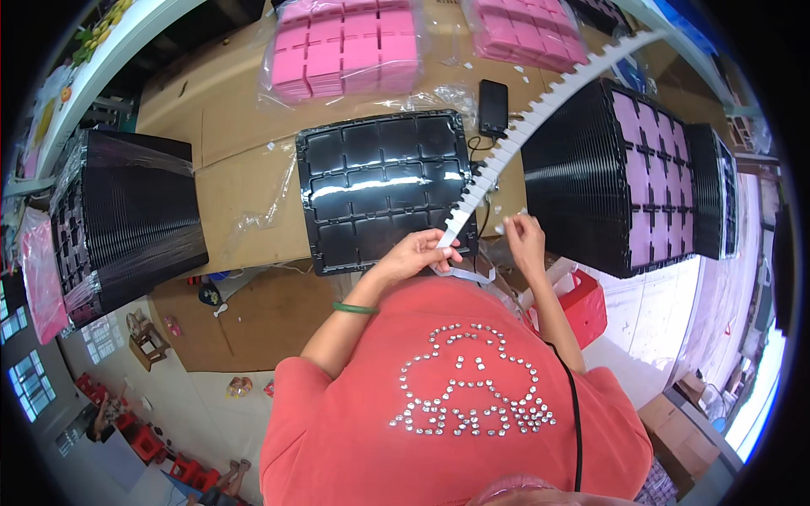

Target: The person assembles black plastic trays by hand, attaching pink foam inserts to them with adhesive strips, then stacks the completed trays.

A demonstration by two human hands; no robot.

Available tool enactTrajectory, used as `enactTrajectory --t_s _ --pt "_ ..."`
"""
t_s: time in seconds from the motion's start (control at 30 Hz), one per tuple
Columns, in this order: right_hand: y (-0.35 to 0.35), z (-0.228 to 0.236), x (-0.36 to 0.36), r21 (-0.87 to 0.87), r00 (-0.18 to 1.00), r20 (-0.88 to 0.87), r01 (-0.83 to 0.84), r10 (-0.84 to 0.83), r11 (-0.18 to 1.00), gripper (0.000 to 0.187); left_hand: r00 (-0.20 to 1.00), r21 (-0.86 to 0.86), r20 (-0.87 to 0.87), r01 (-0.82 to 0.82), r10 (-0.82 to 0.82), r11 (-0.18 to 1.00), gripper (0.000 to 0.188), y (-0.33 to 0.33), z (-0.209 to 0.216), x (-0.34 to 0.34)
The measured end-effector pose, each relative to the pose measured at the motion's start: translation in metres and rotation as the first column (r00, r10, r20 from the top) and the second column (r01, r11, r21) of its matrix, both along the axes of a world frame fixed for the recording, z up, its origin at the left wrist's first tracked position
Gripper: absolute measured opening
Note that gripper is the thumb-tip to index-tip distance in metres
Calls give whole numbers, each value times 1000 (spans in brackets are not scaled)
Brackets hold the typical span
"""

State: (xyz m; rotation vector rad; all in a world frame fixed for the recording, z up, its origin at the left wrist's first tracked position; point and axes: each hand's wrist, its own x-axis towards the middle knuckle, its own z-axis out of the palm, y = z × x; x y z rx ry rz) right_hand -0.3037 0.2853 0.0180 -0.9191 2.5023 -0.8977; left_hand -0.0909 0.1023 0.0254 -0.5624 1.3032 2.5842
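Observation:
My left hand pinches the lower end of a long white strip with square notches along one edge. The strip slants up to the far right, passing over the right edge of a black plastic tray divided into shallow compartments. Its near part curls below my left hand. To the right, my right hand is raised with thumb and fingers pressed together. A small whitish bit shows beside those fingertips, but I cannot make out what they hold. The tray lies on the cardboard-covered table in front of me.
A tall stack of black trays stands at left, partly in clear wrap. More stacked trays with pink pads stand at right. Wrapped pink foam pieces lie at the back. A black phone with a cable lies beyond the tray.

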Motion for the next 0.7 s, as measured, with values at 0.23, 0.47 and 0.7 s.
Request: enactTrajectory --t_s 0.23,0.47,0.7 --pt "74 -22 16 74 970 -230 -62 77 995 21 999 -24 3 -44 44 999 29 26 -3 -5" --pt "-7 23 25 -356 285 892 -40 352 934 22 991 430 58 -137 124 892 25 52 12 -2" --pt "-13 5 31 -262 493 820 -129 291 956 18 956 185 76 -293 284 938 28 61 -1 11"
